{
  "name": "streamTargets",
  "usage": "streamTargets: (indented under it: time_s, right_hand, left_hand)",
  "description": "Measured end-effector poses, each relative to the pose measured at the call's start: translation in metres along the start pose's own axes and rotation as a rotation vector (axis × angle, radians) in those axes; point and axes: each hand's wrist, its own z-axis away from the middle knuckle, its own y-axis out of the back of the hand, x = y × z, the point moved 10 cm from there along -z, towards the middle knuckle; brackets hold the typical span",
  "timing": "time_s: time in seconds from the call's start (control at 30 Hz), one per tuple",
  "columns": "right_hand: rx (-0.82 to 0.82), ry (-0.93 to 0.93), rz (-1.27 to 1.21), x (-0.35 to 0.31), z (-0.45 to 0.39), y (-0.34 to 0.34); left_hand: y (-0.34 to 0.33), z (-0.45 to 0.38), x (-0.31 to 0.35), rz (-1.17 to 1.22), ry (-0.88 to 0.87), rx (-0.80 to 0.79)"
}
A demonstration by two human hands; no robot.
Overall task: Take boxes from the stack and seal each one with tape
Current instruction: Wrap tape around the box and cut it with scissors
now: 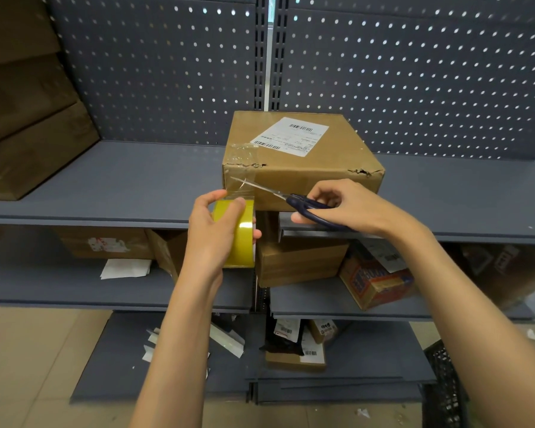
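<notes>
On a grey shelf [112, 186] before pegboard, a cardboard box [294, 156] sat at the front edge; the left hand [212, 239] gripped a tape roll [240, 239], stretching its strip taut for scissors [294, 200] gripped in the right hand [343, 208], blades parted.

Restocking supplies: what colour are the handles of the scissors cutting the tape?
Dark navy blue handles, gripped by the right hand; clearest in the head view.

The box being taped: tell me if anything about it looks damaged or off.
The box has ragged tears along its top front edge, one near the left corner and one near the right corner. The clear tape over the left corner lies wrinkled.
</notes>
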Motion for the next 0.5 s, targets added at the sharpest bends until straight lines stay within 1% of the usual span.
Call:
streamTargets:
  time_s: [0.3, 0.5]
  right_hand:
    - [-0.055, 0.023, -0.015, -0.008, -0.009, -0.005]
    - [-0.058, 0.034, -0.003, -0.007, -0.013, -0.001]
  left_hand:
    - [0.003, 0.001, 0.004, -0.017, -0.001, -0.018]
    - [0.002, 0.003, 0.006, -0.014, -0.006, -0.027]
